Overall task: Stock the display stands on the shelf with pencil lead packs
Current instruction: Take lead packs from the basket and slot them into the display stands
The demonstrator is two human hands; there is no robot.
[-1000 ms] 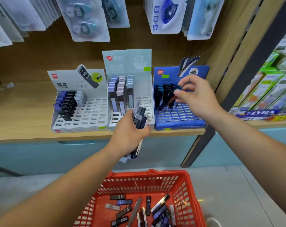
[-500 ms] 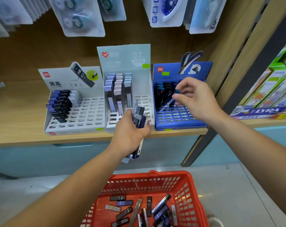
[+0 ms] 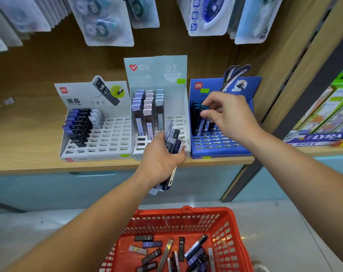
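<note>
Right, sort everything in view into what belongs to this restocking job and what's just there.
Job:
- left hand, gripping a bundle of packs
- right hand, pinching a single pack over the blue stand
- white stand and grey stand
- red basket holding loose packs

Just there:
- hanging tape packs
- boxes at right

White stand (image 3: 78,93) header, red "deli" logo, "黑晶", pictured pack marked "HB 0.7". Packs (image 3: 94,122) in its slots: "HB 0.7". Grey stand (image 3: 156,75) header: "0.7". Blue stand (image 3: 221,152) — "deli" logo. Far right, box (image 3: 323,136) reads "LYRA". Down in basket (image 3: 186,213) — pack (image 3: 181,248) marked "HB 0.7".
</note>
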